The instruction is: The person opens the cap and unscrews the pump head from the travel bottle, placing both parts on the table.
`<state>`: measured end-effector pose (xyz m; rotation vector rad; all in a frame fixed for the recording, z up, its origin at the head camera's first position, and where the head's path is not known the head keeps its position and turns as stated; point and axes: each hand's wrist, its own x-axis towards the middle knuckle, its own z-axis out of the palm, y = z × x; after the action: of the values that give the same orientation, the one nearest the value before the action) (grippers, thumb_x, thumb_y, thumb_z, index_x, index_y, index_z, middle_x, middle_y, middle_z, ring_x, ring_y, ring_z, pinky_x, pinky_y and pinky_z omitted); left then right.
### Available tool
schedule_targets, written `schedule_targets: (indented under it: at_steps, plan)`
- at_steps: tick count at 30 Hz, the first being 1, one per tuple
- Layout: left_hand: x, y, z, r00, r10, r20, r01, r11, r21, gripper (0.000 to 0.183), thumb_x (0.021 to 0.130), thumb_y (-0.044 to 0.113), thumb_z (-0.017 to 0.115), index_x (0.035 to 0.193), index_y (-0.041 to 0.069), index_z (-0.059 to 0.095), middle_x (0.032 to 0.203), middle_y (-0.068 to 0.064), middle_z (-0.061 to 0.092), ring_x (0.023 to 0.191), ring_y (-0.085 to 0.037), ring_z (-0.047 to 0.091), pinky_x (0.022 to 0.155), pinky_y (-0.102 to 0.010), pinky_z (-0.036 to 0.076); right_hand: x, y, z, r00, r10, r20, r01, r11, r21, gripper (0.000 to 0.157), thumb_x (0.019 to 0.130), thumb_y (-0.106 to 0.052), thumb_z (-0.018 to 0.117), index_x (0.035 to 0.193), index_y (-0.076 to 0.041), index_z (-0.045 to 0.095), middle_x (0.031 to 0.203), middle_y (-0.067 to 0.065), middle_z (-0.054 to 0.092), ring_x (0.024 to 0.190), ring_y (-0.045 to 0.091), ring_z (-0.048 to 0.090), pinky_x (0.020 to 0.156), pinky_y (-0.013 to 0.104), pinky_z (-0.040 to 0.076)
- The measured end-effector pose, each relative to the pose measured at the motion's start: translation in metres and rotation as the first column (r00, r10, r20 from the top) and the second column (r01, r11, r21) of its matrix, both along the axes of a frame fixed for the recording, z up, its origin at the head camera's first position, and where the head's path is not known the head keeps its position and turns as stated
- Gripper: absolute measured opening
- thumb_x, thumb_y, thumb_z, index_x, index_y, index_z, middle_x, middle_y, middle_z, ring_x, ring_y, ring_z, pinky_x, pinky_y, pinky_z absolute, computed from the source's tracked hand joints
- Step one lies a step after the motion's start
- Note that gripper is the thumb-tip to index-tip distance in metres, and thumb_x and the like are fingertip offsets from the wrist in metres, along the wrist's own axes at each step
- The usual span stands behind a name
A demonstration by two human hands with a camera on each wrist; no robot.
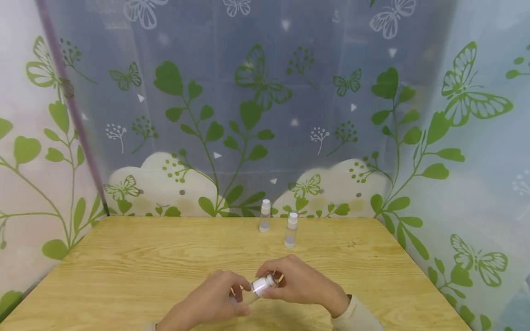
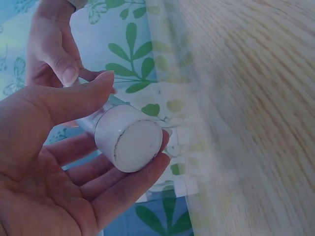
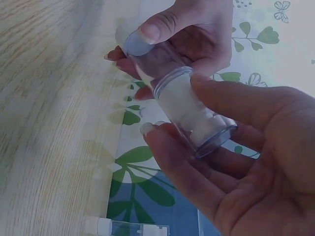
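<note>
Both hands hold one small clear pump bottle (image 1: 259, 287) tilted above the table. In the left wrist view its round white base (image 2: 139, 146) faces the camera, between the thumb and fingers of my left hand (image 1: 215, 294). My right hand (image 1: 296, 282) grips the other end, where a clear cap (image 3: 214, 142) covers the white pump top. The thumb lies along one side of the cap and the fingers curl round the other, as the right wrist view shows. Between the hands, the see-through body (image 3: 162, 64) is partly covered by the left thumb.
Two similar bottles stand upright near the table's far edge: one farther back (image 1: 265, 216), the other (image 1: 291, 231) a little nearer and to the right. The wooden table (image 1: 145, 262) meets patterned cloth (image 1: 198, 115) at the back and on both sides.
</note>
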<state>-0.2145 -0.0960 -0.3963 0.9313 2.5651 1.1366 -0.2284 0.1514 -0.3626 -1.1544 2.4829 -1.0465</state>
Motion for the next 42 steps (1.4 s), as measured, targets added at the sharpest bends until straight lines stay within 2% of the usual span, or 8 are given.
schedule_targets:
  at_steps: [5, 12, 23, 30, 34, 39, 42]
  plan:
    - [0.000, 0.001, 0.000, 1.000, -0.009, -0.013, 0.009, 1.000, 0.014, 0.039, 0.080, 0.021, 0.088, 0.113, 0.003, 0.075, 0.090, -0.011, 0.078, 0.070, 0.002, 0.066, 0.065, -0.022, 0.059, -0.002, 0.000, -0.002, 0.999, 0.041, -0.028, -0.041, 0.999, -0.004, 0.021, 0.097, -0.016, 0.072, 0.118, -0.015, 0.074, 0.110, 0.000, 0.077, 0.089, -0.005, 0.065, 0.073, 0.017, 0.057]
    - [0.000, 0.003, 0.000, 1.000, -0.020, -0.017, 0.021, 0.999, 0.031, 0.034, 0.080, 0.017, 0.088, 0.108, 0.003, 0.076, 0.085, -0.007, 0.079, 0.068, 0.001, 0.066, 0.061, -0.017, 0.056, -0.005, 0.001, -0.004, 0.997, 0.070, -0.039, -0.071, 0.997, -0.026, 0.022, 0.097, -0.017, 0.072, 0.117, -0.011, 0.075, 0.111, 0.004, 0.078, 0.092, -0.003, 0.068, 0.075, 0.018, 0.059]
    - [0.003, 0.005, 0.003, 1.000, -0.002, -0.011, 0.002, 1.000, 0.018, 0.026, 0.081, 0.010, 0.083, 0.105, 0.002, 0.076, 0.077, 0.002, 0.075, 0.067, 0.001, 0.061, 0.061, -0.020, 0.053, -0.002, 0.000, -0.002, 0.996, 0.031, -0.079, -0.037, 0.997, -0.069, 0.025, 0.092, -0.008, 0.076, 0.117, -0.004, 0.077, 0.106, 0.010, 0.080, 0.087, -0.003, 0.069, 0.073, 0.019, 0.060]
    - [0.006, 0.005, 0.007, 0.998, -0.003, 0.063, -0.001, 0.998, 0.055, 0.025, 0.083, 0.007, 0.081, 0.106, 0.001, 0.076, 0.077, 0.000, 0.074, 0.055, -0.002, 0.058, 0.058, -0.018, 0.054, -0.001, 0.001, 0.001, 0.993, 0.048, -0.111, -0.058, 0.994, -0.087, 0.026, 0.088, -0.002, 0.078, 0.114, -0.006, 0.078, 0.108, 0.008, 0.080, 0.091, 0.001, 0.072, 0.075, 0.018, 0.059]
    - [0.002, 0.001, 0.007, 0.995, -0.020, 0.097, 0.014, 0.998, 0.067, 0.027, 0.084, 0.008, 0.081, 0.109, 0.000, 0.075, 0.080, 0.000, 0.074, 0.064, -0.004, 0.062, 0.063, -0.022, 0.057, -0.002, 0.006, 0.006, 0.988, 0.060, -0.144, -0.072, 0.994, -0.079, 0.027, 0.089, -0.004, 0.077, 0.116, -0.007, 0.078, 0.111, 0.008, 0.079, 0.095, 0.005, 0.073, 0.078, 0.017, 0.059]
    - [-0.004, -0.011, 0.008, 0.992, -0.001, 0.129, -0.007, 0.998, 0.064, 0.027, 0.085, 0.007, 0.079, 0.111, -0.002, 0.075, 0.082, -0.001, 0.073, 0.074, -0.012, 0.064, 0.066, -0.027, 0.056, -0.003, 0.029, 0.019, 0.967, -0.032, -0.251, 0.000, 0.992, -0.126, 0.030, 0.087, -0.002, 0.078, 0.116, -0.007, 0.077, 0.108, 0.010, 0.078, 0.088, 0.009, 0.074, 0.078, 0.021, 0.061]
    - [-0.007, -0.014, 0.010, 0.992, 0.011, 0.128, -0.019, 0.998, 0.066, 0.026, 0.086, 0.007, 0.078, 0.111, -0.001, 0.076, 0.081, -0.002, 0.073, 0.076, -0.013, 0.066, 0.065, -0.026, 0.055, -0.004, 0.038, 0.024, 0.962, -0.058, -0.267, 0.020, 0.989, -0.144, 0.030, 0.087, -0.001, 0.079, 0.117, -0.006, 0.077, 0.107, 0.012, 0.078, 0.084, 0.009, 0.074, 0.077, 0.022, 0.061]
